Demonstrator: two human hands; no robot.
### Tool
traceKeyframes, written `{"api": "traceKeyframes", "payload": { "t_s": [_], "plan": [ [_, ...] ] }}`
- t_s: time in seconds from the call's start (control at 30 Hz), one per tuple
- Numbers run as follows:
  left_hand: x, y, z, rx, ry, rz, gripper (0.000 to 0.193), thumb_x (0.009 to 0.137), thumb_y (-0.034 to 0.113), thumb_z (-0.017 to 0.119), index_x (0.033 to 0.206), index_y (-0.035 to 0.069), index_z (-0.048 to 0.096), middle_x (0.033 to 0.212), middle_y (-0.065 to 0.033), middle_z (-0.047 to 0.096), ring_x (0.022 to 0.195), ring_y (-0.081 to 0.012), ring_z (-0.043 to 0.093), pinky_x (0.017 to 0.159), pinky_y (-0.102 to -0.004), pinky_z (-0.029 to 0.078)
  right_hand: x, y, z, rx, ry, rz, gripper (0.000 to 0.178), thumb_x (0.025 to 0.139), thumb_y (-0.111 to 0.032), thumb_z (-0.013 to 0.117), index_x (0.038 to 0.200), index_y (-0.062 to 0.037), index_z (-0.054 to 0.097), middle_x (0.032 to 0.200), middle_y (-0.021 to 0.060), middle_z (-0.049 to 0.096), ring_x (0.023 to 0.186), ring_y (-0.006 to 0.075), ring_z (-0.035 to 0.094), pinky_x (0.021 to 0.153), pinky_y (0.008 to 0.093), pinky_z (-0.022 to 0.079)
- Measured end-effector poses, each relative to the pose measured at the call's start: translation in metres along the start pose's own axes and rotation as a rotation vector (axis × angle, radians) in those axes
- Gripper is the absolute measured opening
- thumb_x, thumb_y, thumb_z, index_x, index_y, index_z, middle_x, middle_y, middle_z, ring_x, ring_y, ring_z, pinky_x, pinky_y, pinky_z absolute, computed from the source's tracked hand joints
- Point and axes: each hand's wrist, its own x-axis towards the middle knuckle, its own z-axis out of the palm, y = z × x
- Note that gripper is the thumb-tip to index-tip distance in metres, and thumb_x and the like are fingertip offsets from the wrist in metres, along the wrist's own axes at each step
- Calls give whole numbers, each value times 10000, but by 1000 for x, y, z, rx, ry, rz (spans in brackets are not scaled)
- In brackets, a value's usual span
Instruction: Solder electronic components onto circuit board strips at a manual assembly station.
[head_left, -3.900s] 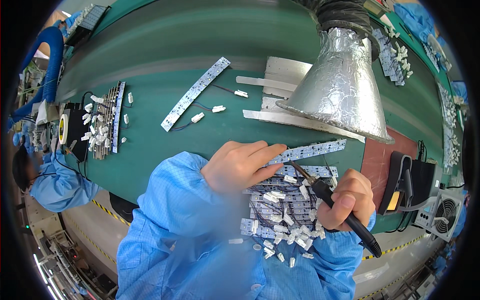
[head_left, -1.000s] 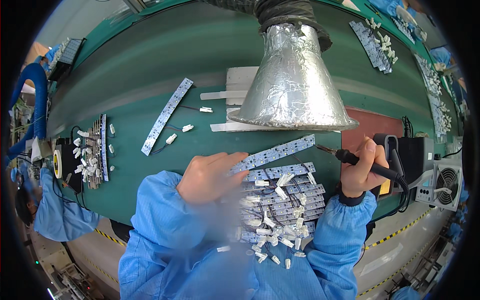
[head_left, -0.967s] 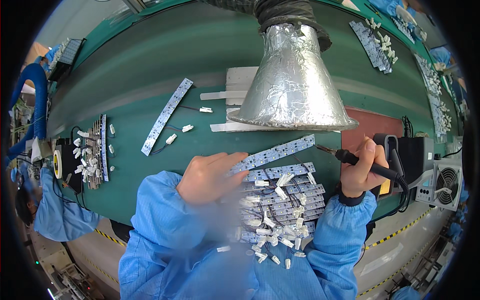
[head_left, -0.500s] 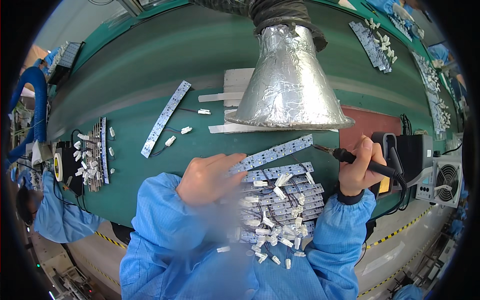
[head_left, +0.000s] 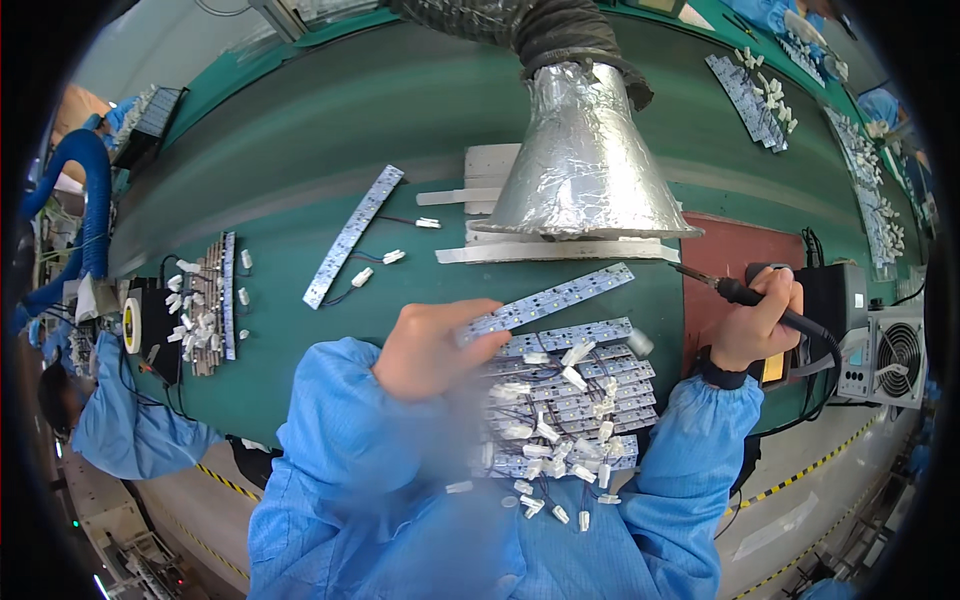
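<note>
Between the thumb and fingers of my left hand (head_left: 430, 350) is the left end of an LED strip board (head_left: 560, 302), slanting up to the right. My right hand (head_left: 758, 322) is closed around a soldering iron (head_left: 738, 291). The iron's tip points left and is apart from the board's right end. Just below the held board lies a stack of similar LED boards (head_left: 632, 388), with wires and white connectors (head_left: 545, 430) heaped over it. A blurred patch hides part of the stack's left side and my left sleeve.
A foil-covered fume hood (head_left: 590, 160) hangs over a white block beyond the board. One wired LED board (head_left: 352, 238) lies left on the green mat; more boards (head_left: 208, 310) stand farther left. A soldering station (head_left: 835, 310) and fan unit (head_left: 893, 362) are right. Co-workers sit around.
My right hand has drawn the soldering iron to the right, so its tip has left the end of the board. My left hand keeps hold of the board. The view has shifted slightly.
</note>
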Motion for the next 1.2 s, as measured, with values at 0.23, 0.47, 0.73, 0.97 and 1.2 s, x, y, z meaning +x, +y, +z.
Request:
{"api": "traceKeyframes", "payload": {
  "t_s": [0.23, 0.47, 0.73, 0.97, 1.2],
  "plan": [
    [-10, 29, -18, -430, -131, -541, 209, 909, 123, 652, 1028, -45, 693, 696, -33, 642, 619, -100, 584, 560, -241, 461, 8, 9, -6, 114, 88, 79, 330, 957, -96, 492, 641, -44, 415, 611, 12, 418, 576, 99, 391, 555, 253, 332],
    [-76, 4, -81, -2, 154, 31, 262, 836, 43, 679, 1077, -57, 671, 823, -82, 687, 660, -111, 624, 582, -238, 486, 7, 11, -12, 173, 104, 123, 319, 970, -79, 487, 661, -53, 411, 638, 13, 423, 598, 104, 395, 586, 260, 355],
    [-62, -77, -115, 50, 669, -195, 311, 937, 128, 623, 1203, -33, 608, 858, -44, 658, 749, -106, 595, 688, -232, 485, 4, 10, -9, 137, 38, 96, 317, 969, -54, 477, 661, -40, 398, 647, 10, 390, 607, 109, 378, 591, 264, 351],
    [-36, -73, -114, 478, 364, -56, 369, 838, 84, 685, 1192, 6, 617, 1179, -119, 595, 1006, -231, 588, 837, -298, 454, 4, 11, -10, 156, 34, 123, 305, 962, -48, 477, 665, -38, 404, 648, 12, 392, 606, 109, 381, 583, 258, 348],
    [-31, -28, -88, 661, 435, 58, 343, 801, 81, 708, 1137, 41, 650, 1110, -113, 602, 949, -284, 599, 841, -366, 486, 3, 5, -6, 171, 17, 135, 310, 954, -59, 498, 654, -34, 423, 631, 12, 398, 583, 111, 379, 563, 260, 338]
  ]
}}
